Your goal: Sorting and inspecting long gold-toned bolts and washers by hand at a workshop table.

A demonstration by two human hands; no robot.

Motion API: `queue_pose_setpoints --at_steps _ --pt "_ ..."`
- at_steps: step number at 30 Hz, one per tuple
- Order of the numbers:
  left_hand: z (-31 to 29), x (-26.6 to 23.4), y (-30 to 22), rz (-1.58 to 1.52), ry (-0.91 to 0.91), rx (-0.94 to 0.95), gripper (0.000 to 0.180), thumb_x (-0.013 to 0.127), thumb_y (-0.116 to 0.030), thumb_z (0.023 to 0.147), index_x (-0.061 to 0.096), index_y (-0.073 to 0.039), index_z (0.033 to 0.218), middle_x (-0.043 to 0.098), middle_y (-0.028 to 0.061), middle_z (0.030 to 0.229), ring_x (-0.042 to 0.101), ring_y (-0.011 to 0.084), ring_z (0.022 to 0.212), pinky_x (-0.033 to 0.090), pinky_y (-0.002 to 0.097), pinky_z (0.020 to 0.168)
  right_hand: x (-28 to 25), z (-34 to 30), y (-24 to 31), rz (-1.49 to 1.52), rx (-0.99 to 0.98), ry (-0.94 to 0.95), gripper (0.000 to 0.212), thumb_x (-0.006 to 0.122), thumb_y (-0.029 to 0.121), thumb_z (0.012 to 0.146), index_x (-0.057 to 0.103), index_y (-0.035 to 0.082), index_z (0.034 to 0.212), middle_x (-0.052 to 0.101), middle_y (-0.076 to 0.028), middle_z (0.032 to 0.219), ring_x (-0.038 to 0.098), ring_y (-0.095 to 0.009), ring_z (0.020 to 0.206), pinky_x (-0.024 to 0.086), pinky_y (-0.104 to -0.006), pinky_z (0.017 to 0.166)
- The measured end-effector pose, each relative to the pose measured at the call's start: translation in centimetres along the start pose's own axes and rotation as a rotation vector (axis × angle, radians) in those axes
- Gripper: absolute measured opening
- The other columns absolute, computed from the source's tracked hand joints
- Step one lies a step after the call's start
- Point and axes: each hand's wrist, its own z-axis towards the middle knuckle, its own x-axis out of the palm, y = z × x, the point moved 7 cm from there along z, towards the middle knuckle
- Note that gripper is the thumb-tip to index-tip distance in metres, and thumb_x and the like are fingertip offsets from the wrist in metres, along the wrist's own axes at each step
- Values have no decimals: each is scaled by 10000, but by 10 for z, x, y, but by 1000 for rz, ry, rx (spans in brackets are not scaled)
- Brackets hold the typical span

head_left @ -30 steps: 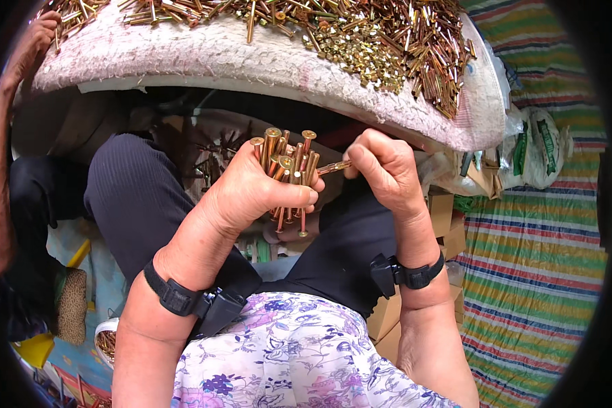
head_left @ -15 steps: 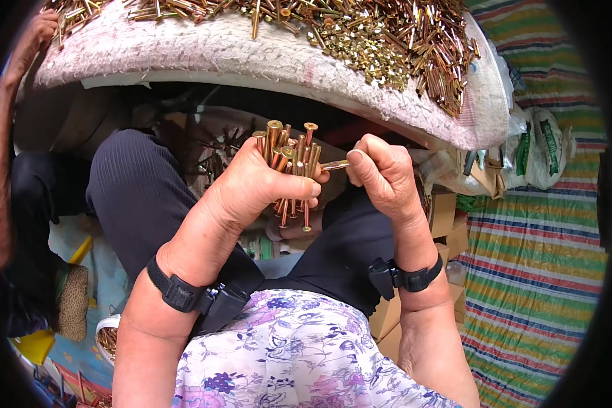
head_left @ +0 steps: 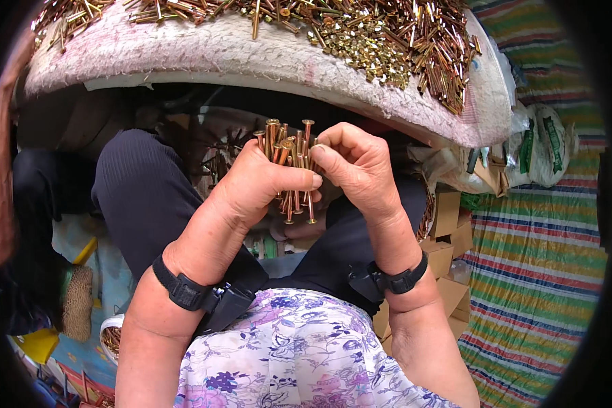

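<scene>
My left hand (head_left: 255, 173) is closed around a loose bunch of brass-coloured bolts (head_left: 289, 153). Their wide flat heads stick out above and below the thumb, pointing both ways. At the right side of the bunch is my right hand (head_left: 357, 166), its thumb and forefinger pinched together close against the bolts. What lies between those fingertips is hidden. Both hands are held above my lap, just below the edge of the padded work table (head_left: 204, 58).
Piles of long bolts (head_left: 442, 54) and small golden pieces (head_left: 360, 51) cover the table's far part. A co-worker's arm (head_left: 3, 149) is at the left. Cardboard boxes (head_left: 445, 217) and a striped sheet (head_left: 530, 272) lie to the right. A white tub (head_left: 109, 336) stands lower left.
My right hand has moved left, up against the bunch; the single bolt that showed between the two hands is no longer visible there. The co-worker's hand has moved out of sight.
</scene>
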Motion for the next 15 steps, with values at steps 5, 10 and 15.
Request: queue_pose_setpoints --at_steps 5,10,15 --pt "5 -7 -5 -89 -74 64 226 675 -42 692 579 12 889 635 102 738 654 205 643 549 315 614 -19 -8 19 -26 -60 -103 97 555 83 898 557 -12 881 578 -20 633 516 -46 507 416 -169 464" --pt "6 -7 -11 -132 -106 90 211 636 -57 721 568 13 908 654 166 876 662 211 698 545 309 619 -52 -19 34 -79 -189 -320 123 501 126 931 533 8 920 599 -35 654 556 -61 537 425 -179 472" --pt "7 14 6 -47 48 -10 367 663 -21 686 593 78 1032 653 109 823 648 180 674 525 285 605 -34 -19 17 -134 -111 -164 62 500 52 908 525 -4 916 616 -47 673 578 -66 575 463 -195 515"
